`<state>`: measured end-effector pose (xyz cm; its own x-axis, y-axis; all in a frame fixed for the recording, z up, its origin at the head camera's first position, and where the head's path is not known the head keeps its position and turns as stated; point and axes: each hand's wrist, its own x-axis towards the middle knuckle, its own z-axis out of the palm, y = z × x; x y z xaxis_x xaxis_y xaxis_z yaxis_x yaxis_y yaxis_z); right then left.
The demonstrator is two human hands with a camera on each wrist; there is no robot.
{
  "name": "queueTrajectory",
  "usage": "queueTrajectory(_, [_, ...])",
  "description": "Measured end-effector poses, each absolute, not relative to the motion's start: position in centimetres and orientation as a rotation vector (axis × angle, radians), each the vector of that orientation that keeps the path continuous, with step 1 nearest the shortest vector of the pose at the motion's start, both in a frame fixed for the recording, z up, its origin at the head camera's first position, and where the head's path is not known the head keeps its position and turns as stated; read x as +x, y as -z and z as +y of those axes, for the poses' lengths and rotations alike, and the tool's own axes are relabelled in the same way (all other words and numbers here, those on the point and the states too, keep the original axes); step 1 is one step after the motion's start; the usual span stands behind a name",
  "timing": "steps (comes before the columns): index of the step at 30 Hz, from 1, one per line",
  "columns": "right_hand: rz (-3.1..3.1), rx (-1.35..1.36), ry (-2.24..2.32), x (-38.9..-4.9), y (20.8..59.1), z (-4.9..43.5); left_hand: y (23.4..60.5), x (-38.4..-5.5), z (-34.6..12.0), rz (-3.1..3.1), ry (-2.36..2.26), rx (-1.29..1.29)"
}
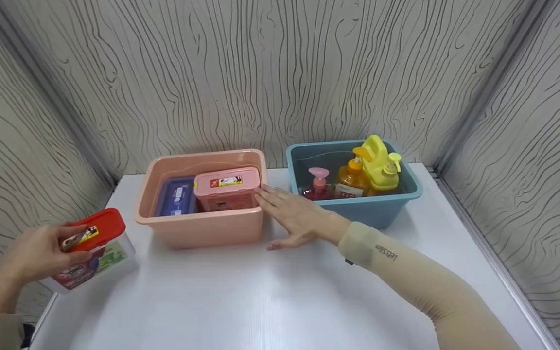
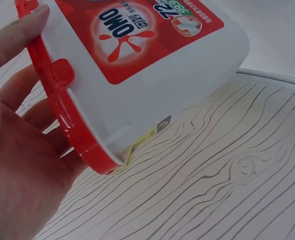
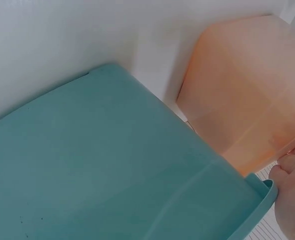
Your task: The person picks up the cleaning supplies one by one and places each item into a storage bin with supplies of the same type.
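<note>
My left hand grips a white OMO detergent box by its red lid, holding it tilted near the table's left edge. In the left wrist view, the thumb and fingers span the lid of this box. My right hand has its fingers extended and touches the right rim of the pink bin. Inside that bin, a blue box stands left of a pink-lidded box. The right wrist view shows only part of my right hand, at the bin's rim.
A teal bin stands right of the pink one. It holds a pink-pump bottle, an orange pump bottle and a yellow jug-shaped container. Behind both bins rises a wood-patterned wall; all stand on a white table.
</note>
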<state>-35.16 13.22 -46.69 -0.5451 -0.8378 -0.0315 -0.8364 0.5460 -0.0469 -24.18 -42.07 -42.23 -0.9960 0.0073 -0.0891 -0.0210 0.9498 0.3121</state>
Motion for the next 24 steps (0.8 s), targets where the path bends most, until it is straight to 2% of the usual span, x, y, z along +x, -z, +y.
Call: queueTrajectory(24, [2.718, -1.463, 0.048, -35.1, 46.7, 13.2, 36.2, -24.8, -40.2, 3.133, -0.454, 0.132])
